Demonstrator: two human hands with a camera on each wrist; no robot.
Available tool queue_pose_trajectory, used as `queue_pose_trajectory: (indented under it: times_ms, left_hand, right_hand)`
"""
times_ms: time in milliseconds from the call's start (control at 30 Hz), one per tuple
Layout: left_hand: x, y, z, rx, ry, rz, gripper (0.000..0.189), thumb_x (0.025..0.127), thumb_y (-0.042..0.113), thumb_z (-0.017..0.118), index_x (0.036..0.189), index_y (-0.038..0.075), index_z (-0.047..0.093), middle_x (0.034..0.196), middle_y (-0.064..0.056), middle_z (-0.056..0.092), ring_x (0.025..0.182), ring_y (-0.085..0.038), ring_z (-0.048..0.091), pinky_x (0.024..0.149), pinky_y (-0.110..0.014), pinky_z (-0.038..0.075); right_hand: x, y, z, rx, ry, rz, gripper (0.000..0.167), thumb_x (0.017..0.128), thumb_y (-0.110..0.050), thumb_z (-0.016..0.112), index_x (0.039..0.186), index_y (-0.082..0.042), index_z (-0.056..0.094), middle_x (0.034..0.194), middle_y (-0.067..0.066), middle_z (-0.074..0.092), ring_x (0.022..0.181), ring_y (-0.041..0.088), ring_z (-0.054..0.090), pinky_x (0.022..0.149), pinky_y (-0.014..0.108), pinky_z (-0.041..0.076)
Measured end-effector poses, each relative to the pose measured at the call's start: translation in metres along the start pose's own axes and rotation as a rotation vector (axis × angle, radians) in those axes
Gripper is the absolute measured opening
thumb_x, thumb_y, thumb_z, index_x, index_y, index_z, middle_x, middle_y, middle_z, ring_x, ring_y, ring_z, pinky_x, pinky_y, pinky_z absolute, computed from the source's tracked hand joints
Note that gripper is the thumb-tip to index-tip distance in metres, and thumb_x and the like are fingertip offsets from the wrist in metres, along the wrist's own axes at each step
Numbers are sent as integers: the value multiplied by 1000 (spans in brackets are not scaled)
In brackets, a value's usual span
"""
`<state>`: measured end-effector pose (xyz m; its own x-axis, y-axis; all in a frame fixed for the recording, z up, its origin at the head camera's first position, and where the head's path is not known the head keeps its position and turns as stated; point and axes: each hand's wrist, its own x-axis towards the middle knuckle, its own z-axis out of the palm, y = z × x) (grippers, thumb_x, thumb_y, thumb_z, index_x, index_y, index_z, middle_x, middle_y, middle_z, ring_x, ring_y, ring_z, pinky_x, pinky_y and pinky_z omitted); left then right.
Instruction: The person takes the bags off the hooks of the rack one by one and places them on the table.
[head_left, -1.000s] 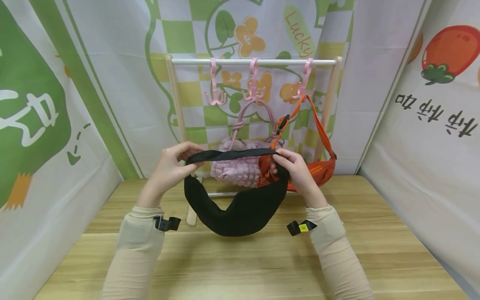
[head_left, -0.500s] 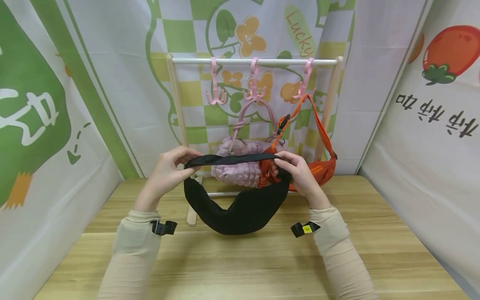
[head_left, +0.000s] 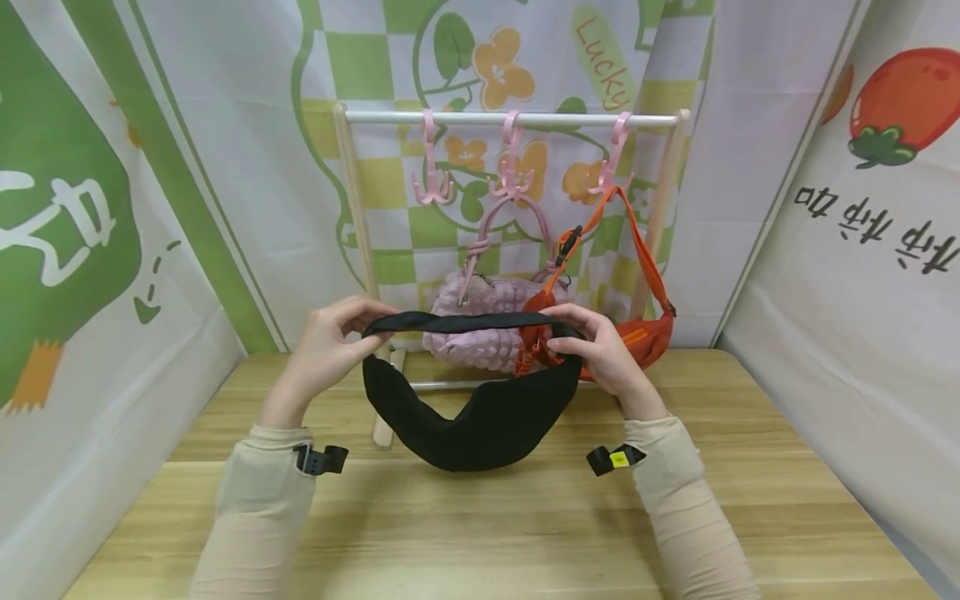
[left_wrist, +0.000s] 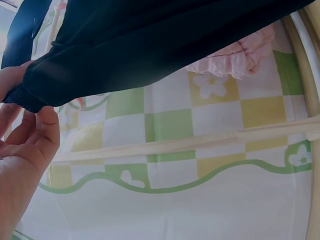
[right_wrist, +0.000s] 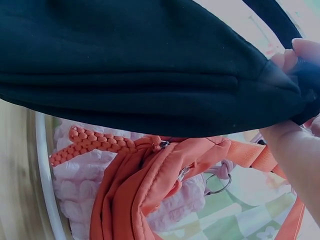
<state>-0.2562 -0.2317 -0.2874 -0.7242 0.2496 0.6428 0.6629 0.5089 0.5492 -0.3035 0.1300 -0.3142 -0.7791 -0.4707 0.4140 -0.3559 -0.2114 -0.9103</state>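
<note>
A black crescent-shaped shoulder bag (head_left: 480, 425) hangs between my two hands, its strap (head_left: 465, 322) stretched across the top. My left hand (head_left: 337, 337) pinches the strap's left end between thumb and fingers. At the other end my right hand (head_left: 596, 342) grips the strap close to the bag's corner. In the left wrist view the black bag (left_wrist: 125, 45) runs up and right from the fingers. Its seamed lower side (right_wrist: 150, 95) fills the top of the right wrist view. Behind it, a pink puffy bag (head_left: 468, 346) and an orange bag (head_left: 648, 342) hang from pink hooks.
A rack with a metal rail (head_left: 465, 119) and wooden posts (head_left: 660, 208) stands at the back of the wooden table (head_left: 480, 542). Three pink hooks hang on the rail; the left hook (head_left: 432, 179) bears no bag. Printed cloth walls (head_left: 832, 317) enclose the sides.
The strap first sank slightly, then stayed about level. My hands have drifted a little apart, and the right fingers have shifted on the strap. The hanging bags have not moved.
</note>
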Motion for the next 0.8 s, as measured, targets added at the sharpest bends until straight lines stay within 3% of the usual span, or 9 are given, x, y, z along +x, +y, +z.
queue_pose_trajectory:
  times_ms: [233,633,800]
  left_hand:
    - [-6,-2,-1,7,4,-54,22,85,4,68,105,12,70,92,-5,72,72,-5,62,58,-18,45]
    - [-15,-5,-3,31,-28,-103,20,88,6,65,107,11,68,90,-6,72,68,-8,64,59,-17,49]
    - [-17,-6,-3,13,-34,-116,23,88,2,61,109,10,66,87,-5,71,67,-11,65,60,-17,51]
  right_hand:
    - [-3,5,-1,-3,-40,-32,36,88,6,58,122,-4,57,97,7,62,83,15,59,70,24,54]
    - [-8,7,-2,2,-38,-11,30,89,3,60,117,-4,60,100,8,65,76,20,67,74,41,58]
    - [-8,11,-3,5,-27,-9,29,88,2,61,117,-5,61,103,11,64,75,21,67,73,39,59]
